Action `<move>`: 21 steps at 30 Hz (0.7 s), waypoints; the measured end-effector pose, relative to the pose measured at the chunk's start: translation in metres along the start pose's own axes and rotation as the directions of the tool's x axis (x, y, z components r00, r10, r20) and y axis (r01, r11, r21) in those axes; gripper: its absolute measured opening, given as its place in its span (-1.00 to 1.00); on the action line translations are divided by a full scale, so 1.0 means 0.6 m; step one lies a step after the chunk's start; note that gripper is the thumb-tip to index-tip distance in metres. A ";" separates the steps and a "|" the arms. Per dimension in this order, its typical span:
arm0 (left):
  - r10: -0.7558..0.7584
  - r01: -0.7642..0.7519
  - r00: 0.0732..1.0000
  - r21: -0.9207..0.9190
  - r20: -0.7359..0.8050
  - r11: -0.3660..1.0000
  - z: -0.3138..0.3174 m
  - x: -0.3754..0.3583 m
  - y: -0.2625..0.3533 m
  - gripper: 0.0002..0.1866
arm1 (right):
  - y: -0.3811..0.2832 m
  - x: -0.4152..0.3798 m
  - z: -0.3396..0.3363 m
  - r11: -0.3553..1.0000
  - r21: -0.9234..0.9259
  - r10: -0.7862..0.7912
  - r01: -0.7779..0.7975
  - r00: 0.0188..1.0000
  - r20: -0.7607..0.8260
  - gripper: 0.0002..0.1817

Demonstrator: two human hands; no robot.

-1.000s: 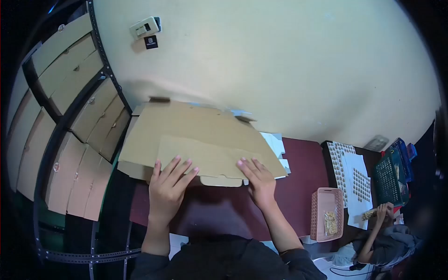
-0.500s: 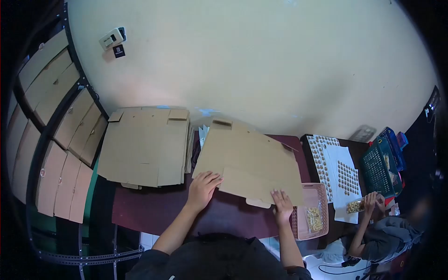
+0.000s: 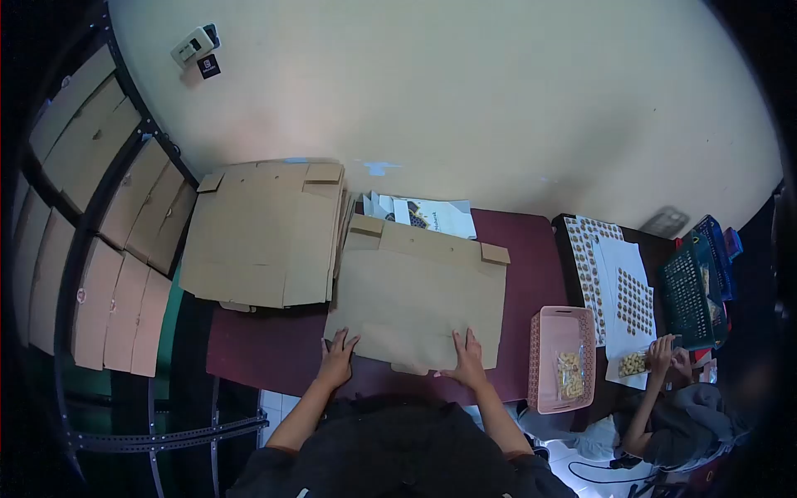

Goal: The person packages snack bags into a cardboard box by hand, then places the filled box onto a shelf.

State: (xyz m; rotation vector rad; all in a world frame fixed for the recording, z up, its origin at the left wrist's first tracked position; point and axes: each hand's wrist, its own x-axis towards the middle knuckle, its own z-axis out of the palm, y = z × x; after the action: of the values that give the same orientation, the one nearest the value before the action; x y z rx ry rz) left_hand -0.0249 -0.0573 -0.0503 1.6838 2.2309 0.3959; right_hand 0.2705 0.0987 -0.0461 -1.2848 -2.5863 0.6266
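A flattened cardboard box [image 3: 419, 303] lies on the dark red table [image 3: 515, 286] in front of me, with small folded flaps at its far corners. At its near left corner is my left hand [image 3: 336, 362], the fingers stretched out and touching the edge. My right hand [image 3: 466, 362] rests with spread fingers on the near edge, right of the middle. Neither hand grips the cardboard. To the left, close beside it, a stack of flattened cardboard boxes [image 3: 257, 236] stands on the table.
Printed white folded sheets [image 3: 432, 216] lie behind the cardboard. On the right are a pink basket [image 3: 538, 357] with a bagged item, sticker sheets [image 3: 635, 299] and a green basket [image 3: 685, 290]. A co-worker [image 3: 689, 423] holds a clear pack [image 3: 633, 363]. A shelf rack with boxes [image 3: 124, 315] stands left.
The tilted cardboard box has come down flat and shifted left, squared to the table. My hands moved with it and now lie open at its near edge. The printed sheets behind show more.
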 end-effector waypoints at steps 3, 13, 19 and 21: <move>-0.038 0.038 0.999 -0.099 -0.006 0.994 0.007 0.004 0.001 -0.31 | 0.029 0.015 0.021 1.000 0.026 0.017 -0.017 1.000 -0.010 0.17; -0.202 0.160 0.979 -0.728 0.030 0.667 0.041 0.044 0.002 -0.42 | 0.000 0.038 -0.029 0.998 -0.036 -0.063 0.061 0.995 -0.083 -0.20; -0.163 0.217 0.975 -0.818 0.153 0.533 0.053 0.038 -0.008 -0.55 | 0.030 0.013 -0.043 0.993 -0.110 -0.062 0.035 0.966 -0.252 -0.77; -0.077 0.202 0.976 -0.716 0.204 0.669 0.050 0.035 0.001 -0.57 | 0.035 -0.013 -0.034 0.997 -0.021 -0.076 0.073 0.963 -0.259 -0.75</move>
State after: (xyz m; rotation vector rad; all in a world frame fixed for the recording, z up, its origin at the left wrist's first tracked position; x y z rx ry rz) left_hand -0.0175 -0.0364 -0.0792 1.0470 1.6984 0.9381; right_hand 0.2971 0.1092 -0.0373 -1.1788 -2.4120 0.4002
